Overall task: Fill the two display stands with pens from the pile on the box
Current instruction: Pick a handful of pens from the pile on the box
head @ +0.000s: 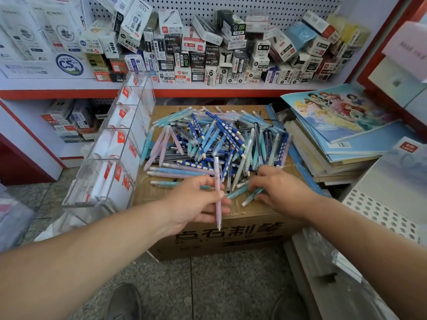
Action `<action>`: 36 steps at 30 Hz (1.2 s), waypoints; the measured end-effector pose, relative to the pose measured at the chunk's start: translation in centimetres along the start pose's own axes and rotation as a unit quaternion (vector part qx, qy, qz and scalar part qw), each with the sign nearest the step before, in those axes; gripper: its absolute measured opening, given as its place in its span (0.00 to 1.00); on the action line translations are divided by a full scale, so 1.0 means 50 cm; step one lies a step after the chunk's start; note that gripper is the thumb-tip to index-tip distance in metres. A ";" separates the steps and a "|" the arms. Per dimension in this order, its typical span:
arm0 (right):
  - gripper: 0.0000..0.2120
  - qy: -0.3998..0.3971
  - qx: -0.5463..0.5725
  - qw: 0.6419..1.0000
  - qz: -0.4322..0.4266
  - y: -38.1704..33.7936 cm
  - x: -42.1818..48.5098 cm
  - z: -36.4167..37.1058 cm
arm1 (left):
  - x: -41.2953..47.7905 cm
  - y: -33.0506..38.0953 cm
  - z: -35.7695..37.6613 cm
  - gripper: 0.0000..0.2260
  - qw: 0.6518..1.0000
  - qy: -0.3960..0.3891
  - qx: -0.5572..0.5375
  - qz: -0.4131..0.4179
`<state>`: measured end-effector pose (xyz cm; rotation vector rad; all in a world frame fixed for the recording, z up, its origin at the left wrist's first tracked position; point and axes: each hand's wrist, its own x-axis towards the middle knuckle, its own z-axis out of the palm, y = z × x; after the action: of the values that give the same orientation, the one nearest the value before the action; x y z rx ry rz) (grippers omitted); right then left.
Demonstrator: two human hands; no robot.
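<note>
Fingers are nowhere near the display stand [79, 188] at far left. Its clear tiered compartments show only white and red card inserts, and no pen is visible in any of them. Whether this is one unit or two set together cannot be told.

Assessment: filling has barely begun and nearly all of the work remains.

Next to the right, the left hand [196, 199] is over the near edge of the box [231, 236]. Its fingers [205, 181] and thumb are closed round a pink pen [216, 172], held roughly upright with the tip down, clear of the cardboard and well apart from the stand.

Beyond it, the pile [215, 139] of blue, teal and lilac pens covers most of the box top and looks undiminished.

On the right, the right hand [282, 190] is at the pile's near edge. Its fingers [256, 183] curl down onto a few teal pens [238, 192] and appear to pinch them. Those pens lie against the cardboard, directly under the fingertips.
</note>
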<state>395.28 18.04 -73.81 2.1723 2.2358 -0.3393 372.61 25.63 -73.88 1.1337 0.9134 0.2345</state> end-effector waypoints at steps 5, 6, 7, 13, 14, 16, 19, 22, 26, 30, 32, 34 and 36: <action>0.05 0.008 -0.026 1.000 -0.005 -0.009 -0.010 -0.005 | 0.002 0.001 0.005 0.08 1.000 0.010 -0.001 0.013; 0.04 0.021 -0.027 0.999 -0.003 -0.012 -0.012 -0.007 | 0.002 0.001 0.005 0.09 1.000 0.014 -0.004 0.019; 0.04 0.048 -0.012 0.999 0.003 -0.016 -0.015 -0.011 | 0.002 0.002 0.006 0.10 1.000 0.016 -0.006 0.022; 0.05 0.157 0.415 0.883 0.151 -0.073 -0.016 -0.063 | 0.002 0.002 0.020 0.09 0.999 -0.004 -0.025 0.023; 0.06 0.140 0.469 0.856 0.166 -0.085 -0.014 -0.066 | 0.001 -0.001 0.024 0.09 0.999 -0.016 -0.026 0.022; 0.08 0.123 0.538 0.813 0.188 -0.101 -0.006 -0.059 | -0.001 -0.006 0.032 0.09 0.999 -0.043 -0.021 0.021; 0.10 0.107 0.574 0.788 0.196 -0.114 0.002 -0.040 | -0.004 -0.012 0.041 0.10 0.998 -0.054 -0.021 0.022; 0.08 0.096 0.589 0.780 0.187 -0.099 0.007 -0.043 | -0.006 -0.012 0.032 0.11 0.999 -0.037 -0.016 0.022; 0.02 0.159 0.264 0.934 0.182 -0.021 0.007 -0.048 | -0.006 0.000 0.005 0.11 1.000 -0.025 -0.004 0.008; 0.08 0.084 0.111 0.984 0.114 0.017 0.006 -0.027 | -0.004 0.001 0.001 0.09 1.000 -0.012 -0.014 -0.004; 0.10 0.060 0.059 0.993 0.082 0.017 0.013 -0.016 | -0.001 0.000 0.005 0.08 1.000 -0.014 -0.002 -0.007; 0.12 0.053 0.033 0.996 0.071 0.017 0.018 -0.011 | 0.002 0.001 0.011 0.09 1.000 -0.017 0.004 -0.008; 0.13 0.055 0.017 0.996 0.069 0.021 0.024 -0.008 | 0.004 0.002 0.014 0.09 1.000 -0.017 0.002 -0.008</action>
<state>396.33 19.28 -73.76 2.4020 2.1318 -0.2640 373.28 25.32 -73.82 1.1309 0.8918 0.1999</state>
